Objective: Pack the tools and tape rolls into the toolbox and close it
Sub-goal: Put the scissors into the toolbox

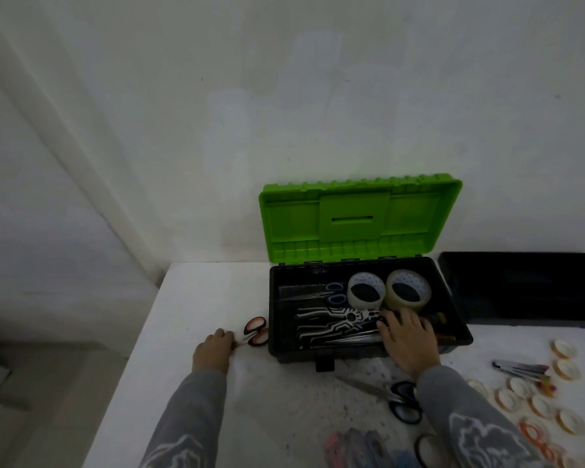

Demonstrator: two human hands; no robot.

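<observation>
Left hand (213,349) closed on orange scissors (255,332); right hand (407,336) spread flat inside toolbox (460,319); no legible writing.

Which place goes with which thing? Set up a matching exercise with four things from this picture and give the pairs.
Things:
1. lid
2. red scissors
3. black scissors
4. tape rolls

Places or states:
A. on the table in front of the toolbox, by the right sleeve
B. inside the toolbox, at the back
C. standing open against the wall
D. on the table left of the toolbox, at the left hand's fingertips

Pairs: 1-C, 2-D, 3-A, 4-B
</observation>
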